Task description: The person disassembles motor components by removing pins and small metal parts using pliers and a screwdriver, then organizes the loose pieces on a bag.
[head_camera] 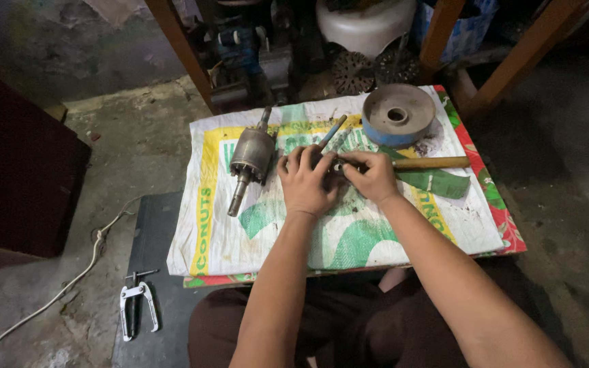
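Floor, nearest: a white-armed gear puller (138, 310) is lying on a dark mat beside my knees, with a white cable (69, 279) trailing across the concrete to the left of it.
Table: I am working over a low table covered by a printed woven sack (240, 245), white with yellow and green markings.
Left hand (306, 182): I am pressing it palm down on the sack, fingers curled over a small dark part (335, 166); the grip is closing on that part from the left.
Right hand (374, 176): I am pinching the same small dark part from the right, thumb and fingers clenched on it.
Small dark part, location: it is sitting between both hands at the middle of the sack, mostly hidden, so I cannot tell its exact shape.
Handling judgement: it is looking like metal, so stiff and fairly heavy for its bulk, probably greasy and prone to slipping; I am judging a firm hold at both ends, as now, to be the safe one.
Beside the left hand: a motor armature (250, 158) with its shaft is lying tilted, just apart from my fingers.
Behind the hands: a blue-grey rod (333, 130) and a wooden handle (431, 163) are resting on the sack.
Far edge: a round blue-rimmed drum (398, 114) is standing near the wooden frame legs (178, 48).
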